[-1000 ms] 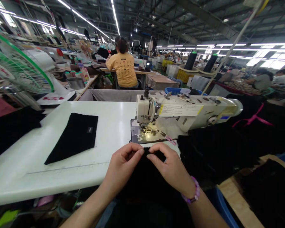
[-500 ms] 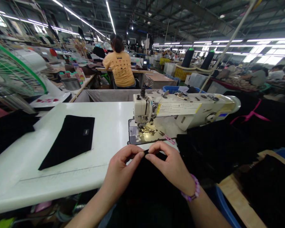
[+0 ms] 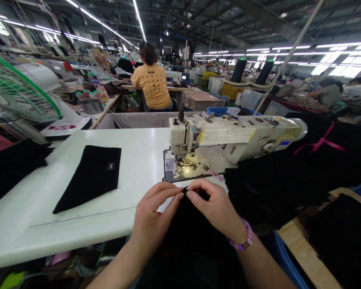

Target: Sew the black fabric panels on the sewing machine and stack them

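Observation:
Both hands pinch the top edge of a piece of black fabric at the table's front edge. My left hand and my right hand, which has a beaded purple bracelet at the wrist, nearly meet at the fingertips. Most of the fabric hangs below them, dark against dark. Just beyond stands a white sewing machine, its lamp lighting the metal needle plate. Pink-handled thread snips lie on the machine bed. A flat black fabric piece with a small grey label rests on the white table to the left.
A green-rimmed fan stands at far left. Piles of black fabric crowd the right side, with a pink ribbon on top. A blue bin and a wooden board are at lower right. Ahead sits a person in a yellow shirt.
The left fingers have shifted slightly, straightening along the fabric edge, while both hands keep their pinch. The view has moved a little; the table's contents look unchanged.

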The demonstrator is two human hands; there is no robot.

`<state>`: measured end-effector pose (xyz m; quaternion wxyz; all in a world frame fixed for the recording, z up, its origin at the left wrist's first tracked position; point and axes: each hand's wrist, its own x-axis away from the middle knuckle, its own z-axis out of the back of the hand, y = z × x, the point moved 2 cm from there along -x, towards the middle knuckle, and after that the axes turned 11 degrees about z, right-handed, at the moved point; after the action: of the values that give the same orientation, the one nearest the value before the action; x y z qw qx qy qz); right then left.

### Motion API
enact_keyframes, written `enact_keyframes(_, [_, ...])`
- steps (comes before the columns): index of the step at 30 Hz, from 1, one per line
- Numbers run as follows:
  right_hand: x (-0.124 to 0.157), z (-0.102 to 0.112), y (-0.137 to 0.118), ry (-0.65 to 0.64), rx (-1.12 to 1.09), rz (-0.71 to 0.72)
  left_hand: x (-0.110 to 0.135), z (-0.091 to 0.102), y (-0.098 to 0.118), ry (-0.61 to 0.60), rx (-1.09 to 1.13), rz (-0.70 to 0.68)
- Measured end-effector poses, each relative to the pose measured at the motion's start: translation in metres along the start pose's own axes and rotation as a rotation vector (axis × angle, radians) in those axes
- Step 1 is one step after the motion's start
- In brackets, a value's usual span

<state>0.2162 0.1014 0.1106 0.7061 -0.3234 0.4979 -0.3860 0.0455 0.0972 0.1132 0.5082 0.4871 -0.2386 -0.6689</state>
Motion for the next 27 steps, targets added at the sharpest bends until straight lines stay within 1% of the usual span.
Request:
enact_keyframes(4, [-0.002, -0.001, -0.003, -0.033, 0.019, 0.005, -0.003, 0.002, 0.000, -0.042, 0.013, 0.047])
enact_keyframes(7, [-0.004, 0.001, -0.005, -0.103, 0.047, 0.040, -0.006, 0.004, 0.000, -0.100, 0.049, 0.086])
enact_keyframes(10, [-0.006, 0.010, -0.005, -0.198, 0.198, 0.185, -0.011, 0.014, -0.003, -0.148, 0.144, 0.174])
enact_keyframes(12, [-0.007, 0.019, -0.002, -0.206, 0.331, 0.279, -0.014, 0.026, -0.008, -0.142, 0.213, 0.271])
enact_keyframes(13, [-0.006, 0.024, 0.001, -0.190, 0.366, 0.304, -0.016, 0.032, -0.011, -0.121, 0.247, 0.320])
enact_keyframes(15, [-0.005, 0.031, 0.006, -0.154, 0.331, 0.309, -0.018, 0.044, -0.016, -0.067, 0.311, 0.407])
enact_keyframes(17, [-0.003, 0.034, 0.011, -0.127, 0.202, 0.267, -0.019, 0.053, -0.021, -0.034, 0.360, 0.485])
enact_keyframes(20, [0.000, 0.031, 0.014, -0.062, 0.036, 0.170, -0.016, 0.057, -0.025, 0.000, 0.395, 0.575])
enact_keyframes(22, [0.001, 0.026, 0.013, 0.013, -0.022, 0.114, -0.012, 0.058, -0.028, 0.032, 0.388, 0.597])
enact_keyframes(24, [0.002, 0.021, 0.012, 0.104, -0.055, 0.070, -0.010, 0.060, -0.030, 0.049, 0.348, 0.585])
enact_keyframes(26, [0.001, 0.015, 0.010, 0.183, -0.062, 0.058, -0.008, 0.063, -0.030, 0.072, 0.235, 0.551])
enact_keyframes(27, [0.001, 0.013, 0.009, 0.217, -0.052, 0.074, -0.008, 0.066, -0.028, 0.107, 0.130, 0.516])
